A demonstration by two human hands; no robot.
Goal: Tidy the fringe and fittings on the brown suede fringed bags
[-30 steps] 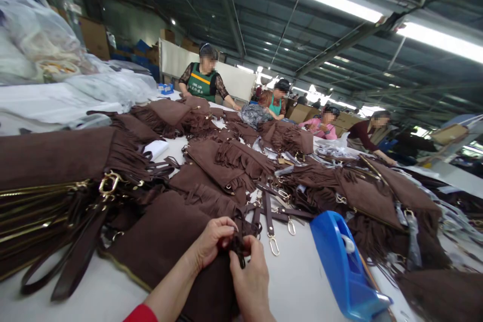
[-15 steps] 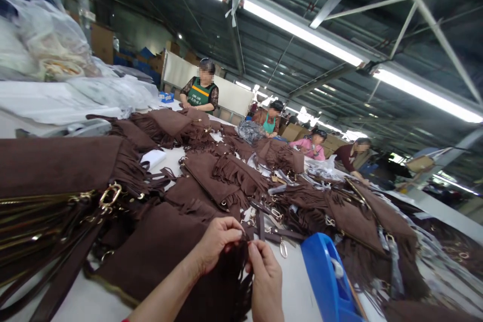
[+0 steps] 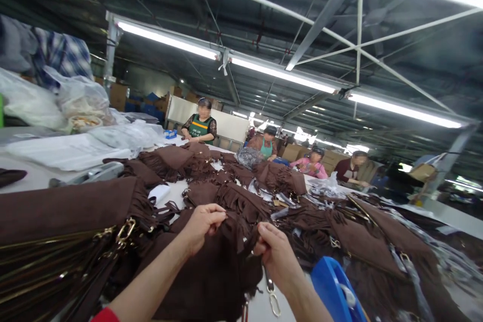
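A dark brown suede bag with fringe (image 3: 211, 271) hangs between my hands in the head view, its lower part over the table. My left hand (image 3: 206, 224) is closed, thumb and finger pinching along the bag's upper edge. Across from it, my right hand (image 3: 275, 249) pinches the other upper corner, where the fringe gathers. What exactly lies between the fingertips is too small to make out. Just below my right hand, a strap with a gold clasp (image 3: 274, 302) lies on the white table (image 3: 260, 307).
Brown suede bags lie heaped on the left (image 3: 75, 206) and right (image 3: 362, 241), with gold rings and straps. A blue plastic holder (image 3: 330, 282) stands at my right forearm. Clear plastic bags (image 3: 86, 100) sit far left. Several co-workers (image 3: 199, 123) work across the table.
My hands have moved apart, from nearly touching to a gap with the suede bag between them. The view has tilted, showing more of the ceiling.
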